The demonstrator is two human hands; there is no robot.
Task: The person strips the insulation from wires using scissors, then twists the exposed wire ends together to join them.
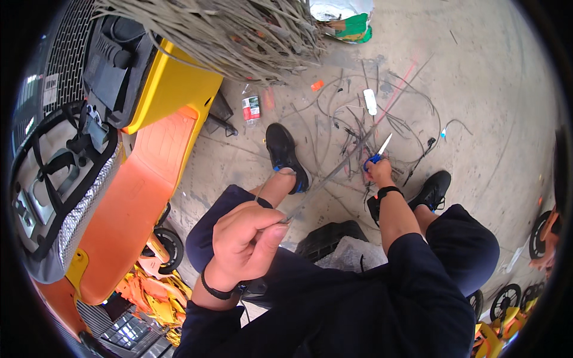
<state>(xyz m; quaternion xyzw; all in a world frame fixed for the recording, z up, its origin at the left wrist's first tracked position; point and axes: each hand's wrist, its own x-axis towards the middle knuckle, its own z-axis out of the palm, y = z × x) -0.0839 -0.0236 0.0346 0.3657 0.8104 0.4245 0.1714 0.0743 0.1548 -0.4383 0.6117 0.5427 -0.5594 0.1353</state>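
Observation:
My left hand (pixel 246 237) is raised near the camera, thumb and fingers pinched on the end of a long grey cable (pixel 335 171). The cable stretches away from it, to the far right over the floor. In my right hand (pixel 381 172), low between my knees, is a pair of scissors (pixel 374 160) with blue handles. Their pale blades point away and to the right, just right of the cable; whether they touch it I cannot tell. Beneath the scissors lies a tangle of loose dark wires (pixel 357 143), partly hidden by my hand.
A large heap of grey cables (pixel 239 36) rises at the far left. Near it stand a plastic bottle (pixel 250 108) and a yellow and orange plastic body (pixel 158 143). A white sack (pixel 343 18) lies at the back, a white object (pixel 370 102) farther forward. Bubble wrap (pixel 352 255) lies by my lap.

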